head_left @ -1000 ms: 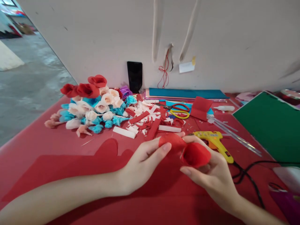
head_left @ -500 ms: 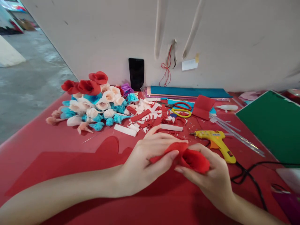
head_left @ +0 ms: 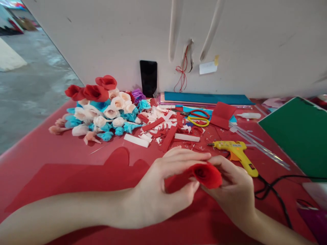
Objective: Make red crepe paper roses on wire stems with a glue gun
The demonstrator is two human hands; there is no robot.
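A red paper flower (head_left: pixel 208 176), rolled into layers with a dark centre, is between my two hands above the red table. My right hand (head_left: pixel 233 190) grips its outer side, the fingers curled behind it. My left hand (head_left: pixel 170 190) pinches its near-left edge with the thumb below and the fingers stretched along its top. Red paper (head_left: pixel 76 183) with rounded cut-outs lies flat beneath my left forearm. Beyond my hands are red and white paper scraps (head_left: pixel 166 127) and scissors (head_left: pixel 198 119) with red and yellow handles.
Finished paper flowers (head_left: pixel 102 112) are heaped at the back left. A yellow glue gun (head_left: pixel 237 153) with a black cord (head_left: pixel 277 197) lies right of my hands, near clear glue sticks (head_left: pixel 263 148). A dark phone (head_left: pixel 148 78) leans on the wall; a green board (head_left: pixel 296 136) sits at right.
The loose petal under my left thumb now lies against the rolled flower. My left hand has shifted slightly right and its fingers have wrapped closer over the top.
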